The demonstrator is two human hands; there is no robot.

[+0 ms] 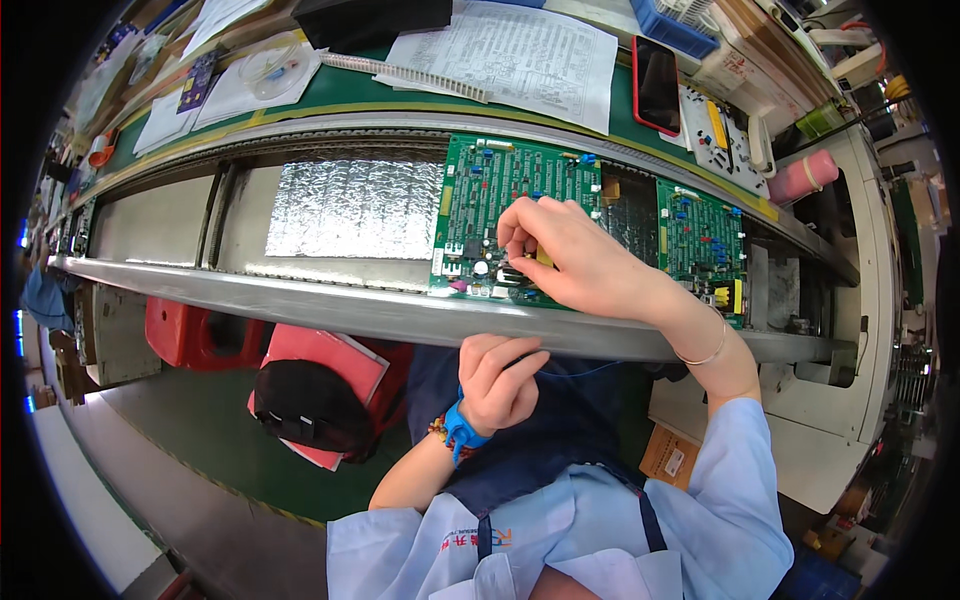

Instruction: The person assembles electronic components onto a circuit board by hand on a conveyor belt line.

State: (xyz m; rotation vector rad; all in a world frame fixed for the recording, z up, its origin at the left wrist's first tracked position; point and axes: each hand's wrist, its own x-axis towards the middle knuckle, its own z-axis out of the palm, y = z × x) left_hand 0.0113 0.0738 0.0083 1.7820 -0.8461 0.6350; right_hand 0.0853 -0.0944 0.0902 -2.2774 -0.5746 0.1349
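A green circuit board (pixel 470 205) lies on the rail line before me, dotted with small components. My right hand (pixel 570 250) reaches over its lower right part, thumb and fingers pinched close to the board; whatever they hold is too small or hidden. My left hand (pixel 497 382) is curled at the near metal rail (pixel 390 312), fingers bent inward, so I cannot see what it holds, if anything. A blue wrist strap (pixel 463 432) circles my left wrist. To the right sits a second green circuit board (pixel 690 235), with a yellow-and-black part at its lower edge.
Silvery sheeting (pixel 350 208) lies between the rails, left of the board. Beyond the far rail are printed sheets (pixel 520 55), a red-edged phone (pixel 656 85), and a pink roll (pixel 803 176). Below the line, at left, stand a red stool (pixel 200 330) and a black bag (pixel 312 405).
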